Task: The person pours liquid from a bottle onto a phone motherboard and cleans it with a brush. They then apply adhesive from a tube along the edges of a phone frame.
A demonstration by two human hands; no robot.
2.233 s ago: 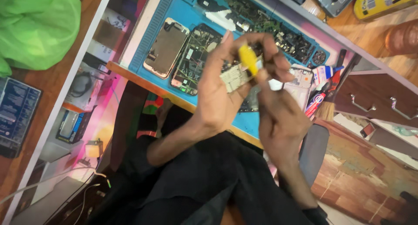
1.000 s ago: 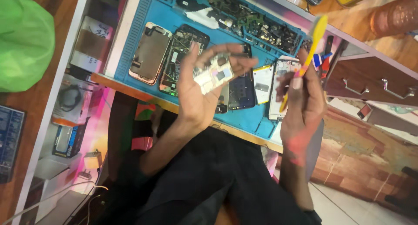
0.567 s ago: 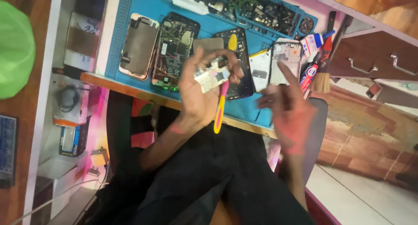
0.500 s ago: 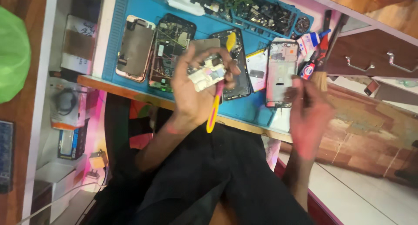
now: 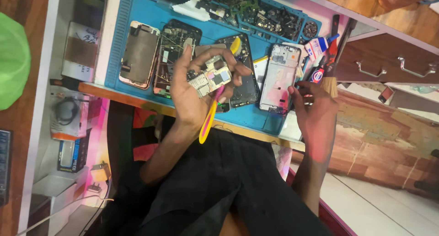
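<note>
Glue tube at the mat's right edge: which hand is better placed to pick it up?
Right, probably. The right hand is empty and sits just below the glue tube, while the left hand is full, holding a small circuit board and a yellow tool.

Matt blue mat (image 5: 137,16) (rubbery); glossy yellow plastic tool (image 5: 208,121); wooden drawers (image 5: 388,67).

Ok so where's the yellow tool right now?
In the head view the yellow tool is in the left hand, held together with a small circuit board, over the near edge of the blue mat.
</note>
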